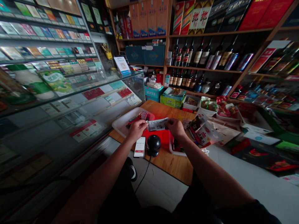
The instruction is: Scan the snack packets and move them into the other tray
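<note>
Both hands stretch a small snack packet (pixel 157 125) level over the wooden table, its printed back with dark lettering turned toward me. My left hand (pixel 138 128) pinches one end between thumb and fingers. At the other end, my right hand (pixel 175 127) grips it the same way. Just below the packet stands a black, round-headed barcode scanner (pixel 153 145) with a cable running down toward me. Red light spreads over the table beneath the packet. A phone (pixel 139 147) with a lit white screen lies left of the scanner.
A white tray (pixel 119 123) with packets sits at the left; another white tray (pixel 178 153) is under my right forearm. More snack packets (pixel 205 130) pile up at the right. A glass display counter (pixel 93 107) runs along the left. Shelves of bottles (pixel 198 54) stand behind.
</note>
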